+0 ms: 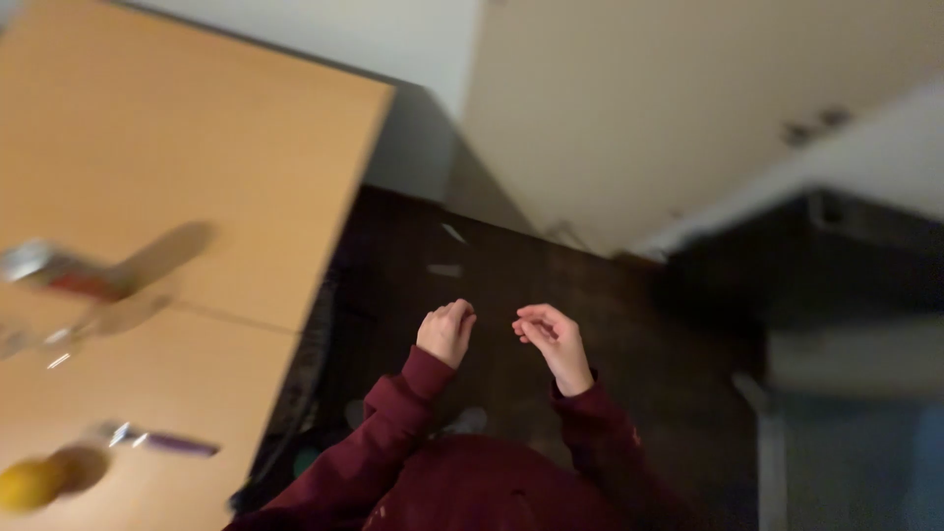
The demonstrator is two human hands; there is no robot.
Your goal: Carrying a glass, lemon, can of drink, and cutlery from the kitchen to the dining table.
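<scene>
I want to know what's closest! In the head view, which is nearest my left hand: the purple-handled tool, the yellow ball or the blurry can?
From the left hand:
1. Purple-handled tool, lower left on the wooden table.
2. Blurry can, at the table's left edge.
3. Yellow ball, bottom-left corner.

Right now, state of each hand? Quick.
Left hand: fingers curled loosely, nothing visible in it, raised above the dark floor.
Right hand: half open, fingers bent, nothing visible in it; blur hides the detail.
</scene>
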